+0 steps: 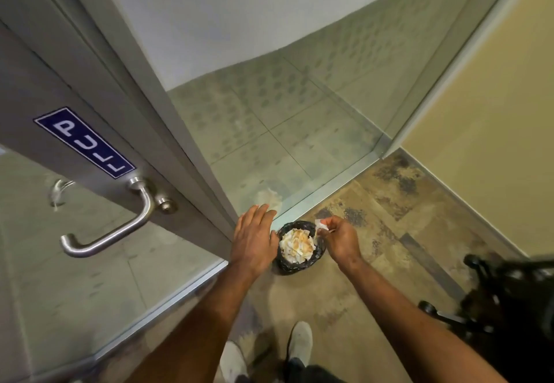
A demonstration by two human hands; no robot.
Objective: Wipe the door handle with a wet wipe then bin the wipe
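Observation:
A small bin (311,259) lined with a black bag stands on the floor, full of crumpled paper. My right hand (340,240) hovers over its right rim, pinching a small white wet wipe (322,224) between fingertips. My left hand (254,237) is spread flat with fingers apart, just left of the bin, beside the door's edge, holding nothing. The steel door handle (120,226) curves out from the grey door at the left, below a blue PULL sign (85,142).
The grey door (90,83) stands open at the left, its edge reaching down near my left hand. A metal threshold strip (335,182) crosses the floor. A black wheeled chair base (491,298) sits at the right. My white shoes (299,343) are below the bin.

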